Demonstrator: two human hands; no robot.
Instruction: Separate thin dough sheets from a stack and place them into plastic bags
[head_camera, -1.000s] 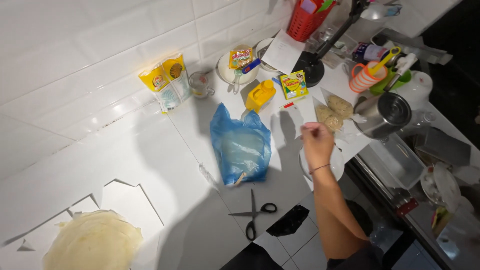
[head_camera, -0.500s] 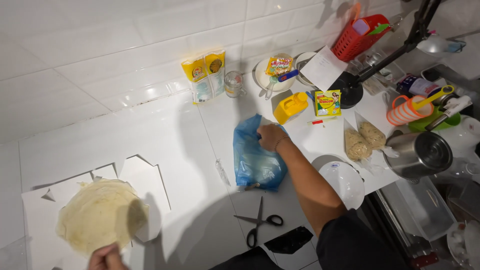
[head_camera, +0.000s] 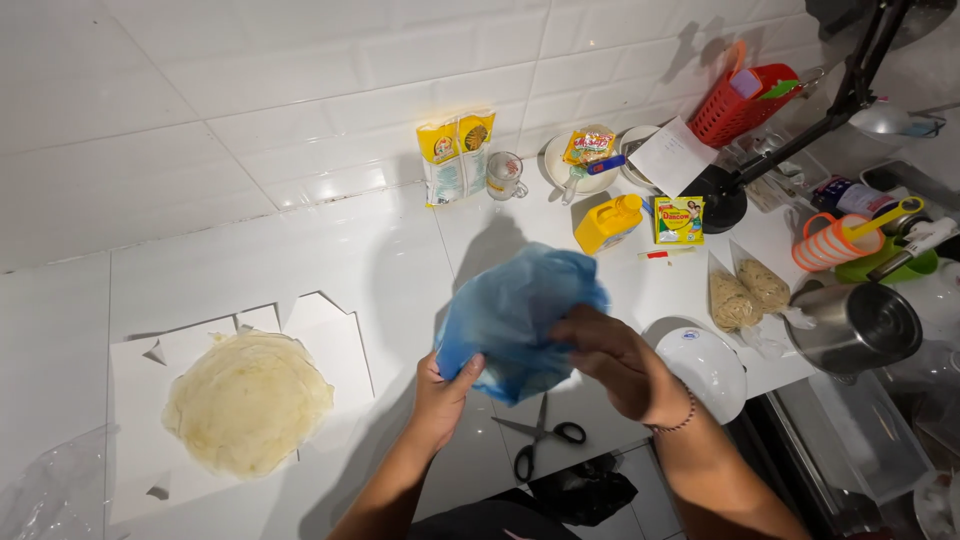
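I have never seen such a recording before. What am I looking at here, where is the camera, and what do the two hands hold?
There is no machine: a person wears a camera on the head, looking down at a white tiled counter. The left hand and right hand together hold a crumpled blue plastic bag above the counter. Below it lie black-handled scissors. To the left, a stack of thin round pale flatbreads rests on white paper. A yellow plastic bottle lies farther back.
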